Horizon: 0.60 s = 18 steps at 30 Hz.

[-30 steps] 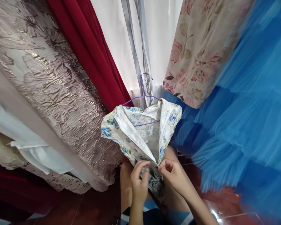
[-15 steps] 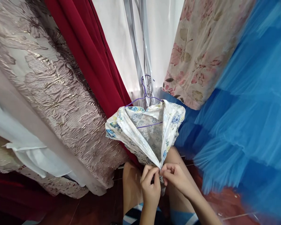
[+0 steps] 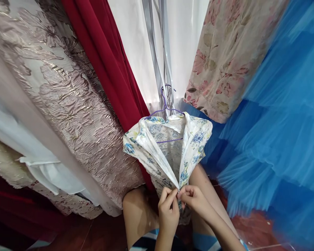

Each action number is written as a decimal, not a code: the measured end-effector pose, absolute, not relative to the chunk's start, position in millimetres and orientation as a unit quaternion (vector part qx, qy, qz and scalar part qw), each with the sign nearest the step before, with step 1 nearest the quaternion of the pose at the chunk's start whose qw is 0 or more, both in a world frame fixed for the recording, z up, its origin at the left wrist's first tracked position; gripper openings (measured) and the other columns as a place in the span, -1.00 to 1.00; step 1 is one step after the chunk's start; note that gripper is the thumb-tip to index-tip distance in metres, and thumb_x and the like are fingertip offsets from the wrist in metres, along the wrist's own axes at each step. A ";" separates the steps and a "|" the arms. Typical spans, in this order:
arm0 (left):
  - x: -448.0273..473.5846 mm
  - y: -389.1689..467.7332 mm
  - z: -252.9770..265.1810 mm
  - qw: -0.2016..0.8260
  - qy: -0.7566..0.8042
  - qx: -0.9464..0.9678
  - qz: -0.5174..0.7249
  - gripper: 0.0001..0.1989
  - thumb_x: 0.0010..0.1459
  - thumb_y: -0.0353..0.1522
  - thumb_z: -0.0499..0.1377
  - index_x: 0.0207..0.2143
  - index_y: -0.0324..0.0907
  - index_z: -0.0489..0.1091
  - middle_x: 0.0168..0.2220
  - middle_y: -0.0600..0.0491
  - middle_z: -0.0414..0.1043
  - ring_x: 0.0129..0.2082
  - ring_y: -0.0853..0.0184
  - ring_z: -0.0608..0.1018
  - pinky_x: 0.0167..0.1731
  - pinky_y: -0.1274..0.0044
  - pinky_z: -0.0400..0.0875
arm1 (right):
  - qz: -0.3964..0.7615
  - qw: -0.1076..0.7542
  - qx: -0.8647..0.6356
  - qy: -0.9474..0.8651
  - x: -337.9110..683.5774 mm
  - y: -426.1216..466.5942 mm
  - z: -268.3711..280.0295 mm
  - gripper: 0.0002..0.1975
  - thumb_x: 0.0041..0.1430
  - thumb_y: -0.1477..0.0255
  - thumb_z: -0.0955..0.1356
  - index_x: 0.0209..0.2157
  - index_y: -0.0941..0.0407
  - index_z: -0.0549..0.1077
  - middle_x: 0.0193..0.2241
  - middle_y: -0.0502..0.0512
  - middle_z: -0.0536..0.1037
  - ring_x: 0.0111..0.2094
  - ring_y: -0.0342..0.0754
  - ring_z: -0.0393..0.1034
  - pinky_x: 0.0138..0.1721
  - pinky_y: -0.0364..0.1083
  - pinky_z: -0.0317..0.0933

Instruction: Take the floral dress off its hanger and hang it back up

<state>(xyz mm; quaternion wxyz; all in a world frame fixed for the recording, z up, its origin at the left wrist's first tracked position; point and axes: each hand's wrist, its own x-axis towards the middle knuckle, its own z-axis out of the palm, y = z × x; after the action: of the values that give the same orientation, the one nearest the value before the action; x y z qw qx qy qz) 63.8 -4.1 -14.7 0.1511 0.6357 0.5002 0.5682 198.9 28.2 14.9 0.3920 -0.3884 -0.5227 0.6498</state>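
Observation:
A white dress with blue and yellow flowers (image 3: 197, 139) hangs on a thin purple hanger (image 3: 165, 104), its front gaping in a deep V. At the bottom of the V both hands meet. My left hand (image 3: 169, 205) pinches the dress edge with thumb and forefinger. Close against it, my right hand (image 3: 191, 198) is closed in a pinch at the same point, where a small zipper pull seems to be, mostly covered by the fingertips. The hanger's hook sits among grey ribbon straps (image 3: 159, 48). Below the hands the lower part of the dress hangs between my knees.
On the left hang a pink brocade gown (image 3: 75, 104) and a red cloth (image 3: 107, 66). Behind the hanger is white fabric (image 3: 131, 31). To the right are a pink floral dress (image 3: 222, 69) and blue layered tulle (image 3: 274, 139). The floor (image 3: 259, 226) is reddish tile.
The view has shifted slightly, so the dress and hanger appear a little further right. My left knee has moved outward to the left. Both hands keep their pinch at the V's bottom.

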 end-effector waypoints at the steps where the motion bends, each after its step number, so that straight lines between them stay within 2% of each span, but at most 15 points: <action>1: 64.5 -3.2 -15.1 0.150 0.499 0.638 0.567 -0.71 0.30 -0.48 0.03 -0.18 -0.17 0.56 -0.43 0.02 0.30 -0.45 0.35 0.48 -0.43 0.57 0.42 | 0.646 0.393 -0.392 -0.523 199.9 29.2 15.2 -0.76 0.13 0.36 0.39 -0.55 0.17 0.41 -0.70 -0.04 0.44 -0.65 -0.22 0.19 -0.53 -0.20 0.03; 6: 70.7 1.0 -22.5 0.141 0.502 0.646 0.557 -0.70 0.31 -0.48 0.04 -0.06 -0.17 0.53 -0.37 -0.03 0.38 -0.37 0.32 0.54 -0.35 0.55 0.47 | 0.630 0.408 -0.403 -0.523 206.2 32.0 15.3 -0.79 0.11 0.45 0.33 -0.58 0.18 0.40 -0.70 -0.03 0.43 -0.63 -0.21 0.20 -0.51 -0.19 0.02; 11: 72.4 4.0 -34.2 0.094 0.518 0.636 0.564 -0.75 0.30 -0.47 0.06 -0.08 -0.22 0.50 -0.28 -0.08 0.46 -0.25 0.26 0.58 -0.24 0.51 0.51 | 0.630 0.420 -0.413 -0.506 200.5 36.3 20.9 -0.83 0.03 0.45 0.33 -0.60 0.16 0.38 -0.73 -0.06 0.38 -0.66 -0.21 0.18 -0.55 -0.19 0.04; 18: 59.7 3.3 -34.8 0.101 0.536 0.633 0.550 -0.76 0.30 -0.47 0.07 -0.07 -0.19 0.48 -0.26 -0.06 0.46 -0.22 0.27 0.56 -0.20 0.50 0.50 | 0.616 0.450 -0.373 -0.529 189.0 63.8 71.0 -0.84 0.00 0.46 0.34 -0.61 0.17 0.43 -0.73 -0.05 0.38 -0.65 -0.21 0.19 -0.54 -0.19 0.04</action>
<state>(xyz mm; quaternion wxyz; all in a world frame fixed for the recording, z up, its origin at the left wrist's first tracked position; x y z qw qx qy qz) 59.7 3.3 -34.8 0.1012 0.6326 0.5357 0.5501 189.0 63.8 71.0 0.4495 -0.3726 -0.5289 0.6159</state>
